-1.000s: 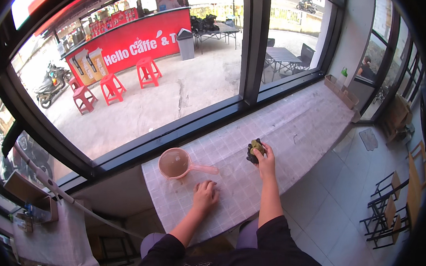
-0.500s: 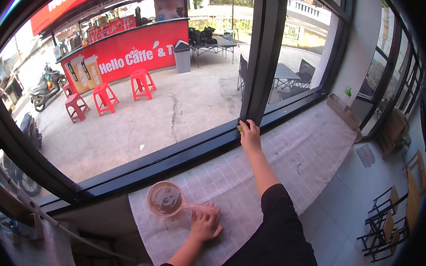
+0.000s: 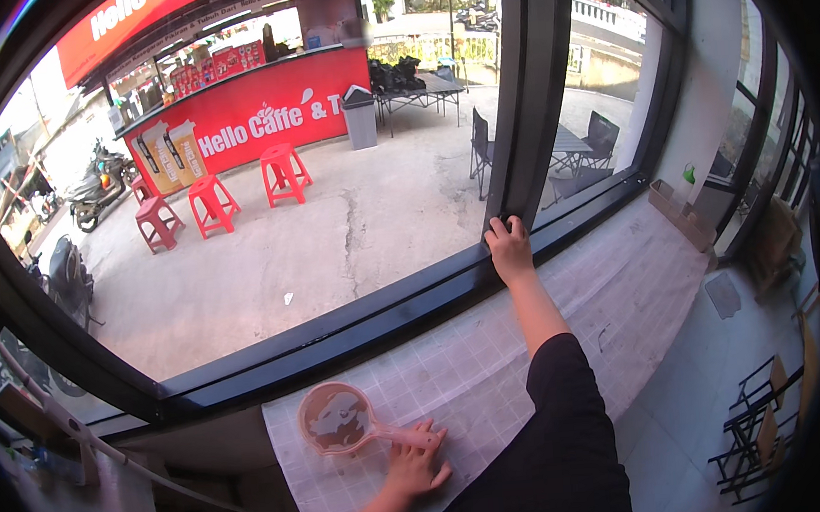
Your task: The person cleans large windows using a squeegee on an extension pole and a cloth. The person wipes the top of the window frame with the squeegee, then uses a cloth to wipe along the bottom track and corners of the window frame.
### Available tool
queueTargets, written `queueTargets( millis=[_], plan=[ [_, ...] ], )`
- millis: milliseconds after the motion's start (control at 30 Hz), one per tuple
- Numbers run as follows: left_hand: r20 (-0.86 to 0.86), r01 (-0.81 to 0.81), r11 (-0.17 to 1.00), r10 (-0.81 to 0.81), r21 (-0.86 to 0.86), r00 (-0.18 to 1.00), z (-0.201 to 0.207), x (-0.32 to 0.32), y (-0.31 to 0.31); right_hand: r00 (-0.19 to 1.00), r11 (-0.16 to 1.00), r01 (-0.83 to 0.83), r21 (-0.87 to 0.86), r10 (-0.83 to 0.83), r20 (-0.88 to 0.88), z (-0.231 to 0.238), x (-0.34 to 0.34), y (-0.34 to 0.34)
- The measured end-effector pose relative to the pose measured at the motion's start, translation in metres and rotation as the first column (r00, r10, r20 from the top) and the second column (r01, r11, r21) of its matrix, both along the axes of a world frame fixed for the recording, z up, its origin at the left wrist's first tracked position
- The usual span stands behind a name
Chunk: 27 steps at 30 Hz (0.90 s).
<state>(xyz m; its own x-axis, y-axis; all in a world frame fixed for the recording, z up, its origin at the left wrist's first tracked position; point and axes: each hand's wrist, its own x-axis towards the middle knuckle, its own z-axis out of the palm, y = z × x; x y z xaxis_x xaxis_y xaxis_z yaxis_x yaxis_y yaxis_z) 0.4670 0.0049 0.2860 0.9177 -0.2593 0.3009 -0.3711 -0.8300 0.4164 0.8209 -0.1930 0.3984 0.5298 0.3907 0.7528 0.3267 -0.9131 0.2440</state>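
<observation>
At the foot of the black window post (image 3: pixel 533 86), my right hand (image 3: pixel 509 247) presses against the frame with bent fingers. A small yellow-green piece, probably a sponge, showed in its grip a moment earlier; now the fingers hide it. My left hand (image 3: pixel 413 467) lies palm down on the table with its fingers apart, touching the handle of a pink plastic water dipper (image 3: pixel 373 428). The dipper stands upright at the table's left part. Liquid in it reflects the light.
A pale checked cloth covers the long table (image 3: pixel 575 311) below the window sill (image 3: pixel 339 332). At its far right end stands a brown box (image 3: pixel 681 213). Folding chairs (image 3: pixel 755 432) stand on the floor at right. Beyond the glass are red stools (image 3: pixel 285 174) and a red stall (image 3: pixel 258 124).
My right hand stays low on the post, and the yellow-green piece has gone out of sight behind its fingers. The whole view has shifted slightly. My left hand remains by the dipper handle.
</observation>
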Motion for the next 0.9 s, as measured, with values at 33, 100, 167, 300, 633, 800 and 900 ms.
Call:
queueTargets(
  millis=[33, 100, 167, 300, 633, 800, 900],
  plan=[
    [-0.017, -0.006, 1.0, 0.006, -0.009, 1.0, -0.002, -0.001, 0.0, 0.995, 0.997, -0.061, 0.038, 0.058, 0.077, 0.024, 0.003, 0.0],
    [-0.018, 0.001, 1.0, -0.001, -0.013, 1.0, 0.0, -0.003, -0.002, 0.98, 0.996, -0.08, 0.039, 0.071, 0.187, 0.085, 0.007, -0.003],
    [-0.018, -0.016, 1.0, 0.016, 0.0, 1.0, 0.001, -0.002, 0.001, 0.946, 0.999, -0.05, 0.003, 0.046, 0.322, 0.146, 0.016, -0.005],
    [-0.024, 0.008, 0.999, -0.009, -0.037, 1.0, 0.002, -0.003, 0.0, 0.864, 0.998, 0.004, 0.066, -0.037, 0.503, 0.281, 0.024, -0.008],
    [-0.091, 0.004, 0.999, -0.008, -0.048, 0.996, -0.021, -0.002, -0.004, 0.858, 0.987, 0.159, 0.029, -0.153, 0.49, 0.363, 0.032, 0.003],
    [-0.132, 0.005, 0.999, -0.011, -0.044, 0.991, 0.0, -0.003, -0.001, 0.811, 0.961, 0.262, -0.084, -0.172, 0.559, 0.275, 0.029, 0.004],
    [-0.14, -0.008, 0.999, 0.003, -0.034, 0.99, -0.001, -0.004, 0.0, 0.826, 0.972, 0.203, -0.119, -0.105, 0.555, 0.212, 0.015, 0.01]
  ],
)
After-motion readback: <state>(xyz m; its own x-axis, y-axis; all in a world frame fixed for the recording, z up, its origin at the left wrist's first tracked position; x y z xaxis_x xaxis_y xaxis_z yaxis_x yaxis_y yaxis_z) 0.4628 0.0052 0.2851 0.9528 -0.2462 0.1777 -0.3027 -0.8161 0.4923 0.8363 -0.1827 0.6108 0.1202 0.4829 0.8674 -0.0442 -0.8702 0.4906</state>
